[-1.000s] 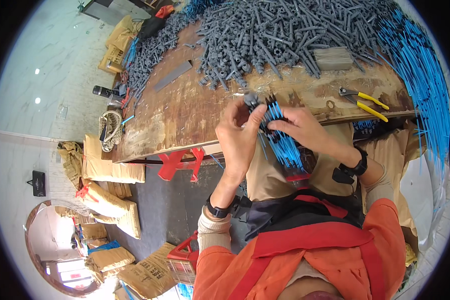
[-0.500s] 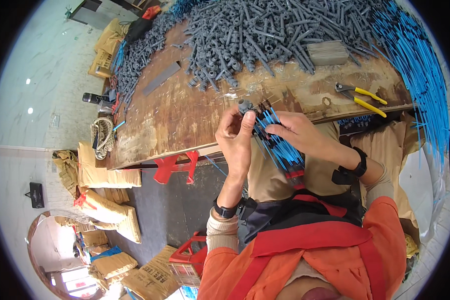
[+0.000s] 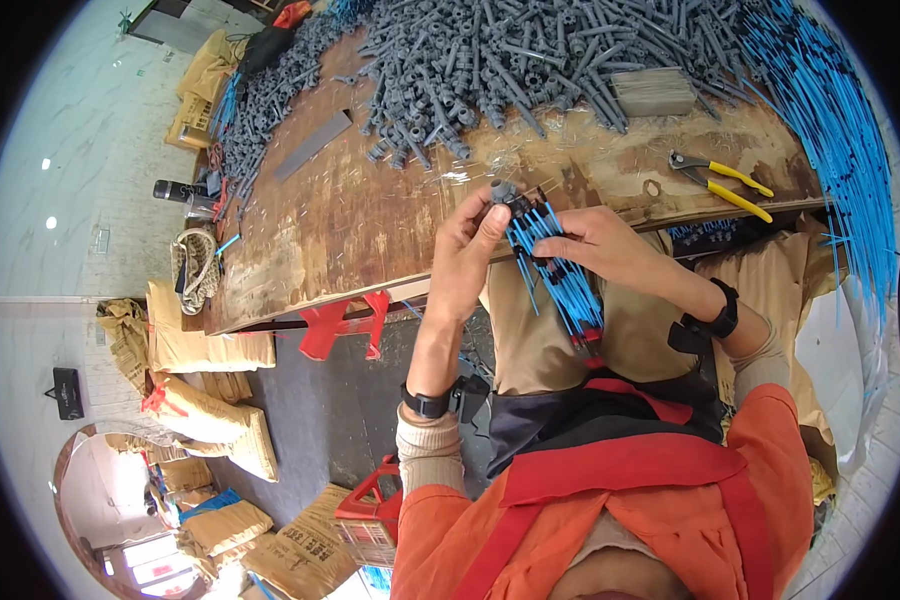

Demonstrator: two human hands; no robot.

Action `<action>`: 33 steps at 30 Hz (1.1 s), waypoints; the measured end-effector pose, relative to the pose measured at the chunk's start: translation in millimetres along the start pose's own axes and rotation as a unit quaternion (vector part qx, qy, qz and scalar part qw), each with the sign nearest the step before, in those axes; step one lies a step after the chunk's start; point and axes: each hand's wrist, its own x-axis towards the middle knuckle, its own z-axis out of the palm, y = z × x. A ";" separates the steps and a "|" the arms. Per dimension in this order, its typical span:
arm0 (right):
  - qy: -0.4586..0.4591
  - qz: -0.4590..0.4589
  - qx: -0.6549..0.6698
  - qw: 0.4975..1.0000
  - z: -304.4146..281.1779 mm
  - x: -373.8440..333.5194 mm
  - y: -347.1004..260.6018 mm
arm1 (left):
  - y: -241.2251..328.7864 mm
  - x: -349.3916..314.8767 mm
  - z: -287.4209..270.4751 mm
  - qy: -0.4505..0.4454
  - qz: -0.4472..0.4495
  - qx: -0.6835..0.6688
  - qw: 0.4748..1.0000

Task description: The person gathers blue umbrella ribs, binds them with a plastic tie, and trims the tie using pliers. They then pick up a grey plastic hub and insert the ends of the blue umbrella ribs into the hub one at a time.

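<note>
My left hand [image 3: 467,240] is closed around a grey plastic fitting [image 3: 503,190] near the table's front edge, thumb pressed on its side. Close by on the right, my right hand [image 3: 592,240] has its thumb and fingers on a bundle of thin blue rods with black ends [image 3: 570,292]. The bundle hangs over my lap, its black tips up against the fitting. Whether a rod sits inside the fitting I cannot tell. Fingers of the right hand are partly hidden behind the rods.
A large heap of grey fittings [image 3: 530,60] covers the back of the wooden table [image 3: 350,225]. Yellow-handled pliers [image 3: 720,185], a grey block [image 3: 653,92] and a flat metal strip [image 3: 313,144] lie on it. Many blue rods [image 3: 820,130] are piled at the right edge.
Both hands stay close together, with the fitting raised slightly and moved a little right. The view has shifted slightly, and the rod bundle sits at a somewhat different angle.
</note>
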 end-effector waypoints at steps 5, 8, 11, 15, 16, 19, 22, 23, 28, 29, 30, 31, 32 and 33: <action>-0.002 0.030 0.008 1.000 2.6 2.3 -7.8 | 1.8 -13.5 24.1 0.108 0.026 0.081 0.991; -0.010 0.021 -0.011 1.000 8.6 2.7 -13.2 | -2.3 -15.2 22.0 0.146 0.029 0.118 0.982; 0.075 0.027 0.023 0.997 19.5 -3.5 -20.4 | -5.8 -16.0 15.1 0.163 0.014 0.157 0.974; 0.159 -0.034 0.008 0.987 32.3 -16.5 -19.4 | -5.2 -20.8 8.4 0.159 0.036 0.122 0.979; 0.158 -0.033 0.010 0.987 31.6 -16.0 -19.5 | -4.9 -20.3 4.8 0.127 0.035 0.076 0.988; 0.097 -0.007 0.022 0.995 25.4 -14.3 -22.5 | -5.5 -21.3 0.6 0.061 0.029 -0.018 0.998; 0.066 0.007 0.058 0.996 25.0 -6.8 -18.7 | -4.1 -24.7 0.6 0.053 0.020 -0.066 0.996; 0.050 0.012 0.074 0.996 26.2 -4.6 -18.4 | -3.7 -26.2 -1.3 0.055 0.020 -0.065 0.996; 0.038 0.007 0.017 0.999 29.4 -1.8 -25.4 | 5.5 -38.4 -5.5 0.083 0.016 0.138 0.987; 0.031 0.003 0.008 0.999 30.5 -1.9 -24.0 | 10.2 -42.0 -3.1 0.092 -0.004 0.168 0.981; 0.023 -0.002 -0.001 1.000 31.8 -1.9 -22.6 | 12.3 -46.0 -2.3 0.101 -0.023 0.199 0.975; 0.015 -0.007 -0.010 1.000 33.9 -1.5 -21.8 | 11.8 -50.3 -2.9 0.105 -0.026 0.200 0.974; 0.011 -0.009 -0.009 1.000 40.6 -1.5 -21.2 | 11.8 -53.9 -3.2 0.119 -0.024 0.194 0.973; 0.053 -0.016 0.068 0.996 52.6 -3.4 -18.7 | 11.5 -57.5 -3.8 0.134 -0.022 0.189 0.973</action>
